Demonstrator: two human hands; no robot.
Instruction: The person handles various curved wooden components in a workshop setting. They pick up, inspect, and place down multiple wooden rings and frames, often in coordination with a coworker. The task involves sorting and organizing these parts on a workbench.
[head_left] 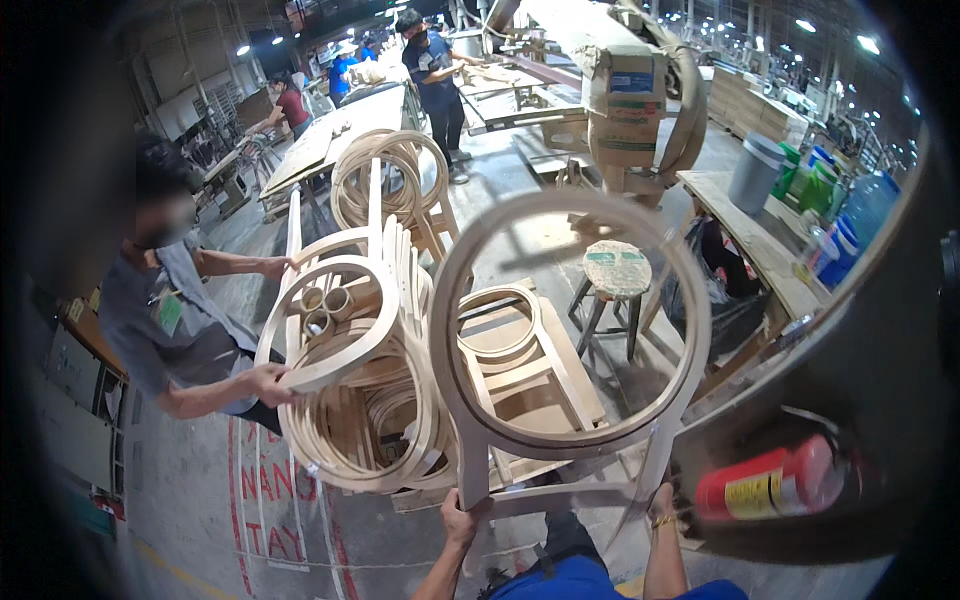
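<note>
Upright in front of me is a pale wooden round chair-back frame [568, 497], a large ring on two short legs joined by a curved crossbar. My left hand [462, 518] is closed around the lower end of its left leg. The right leg's lower end is gripped by my right hand [662, 503], whose fingers are partly hidden by the wood. Through the ring, similar chair frames [545, 350] show lying flat on a low stack. At left, a co-worker [185, 310] holds another round chair-back frame [345, 367] with both hands over a pile of frames [408, 462].
A red fire extinguisher [770, 482] is close at my right. Beyond the ring stands a round stool [616, 270]. A wooden bench [755, 235] at right bears a grey bucket [757, 172] and bottles. Farther off are cardboard boxes [625, 110], worktables and another person [432, 80].
</note>
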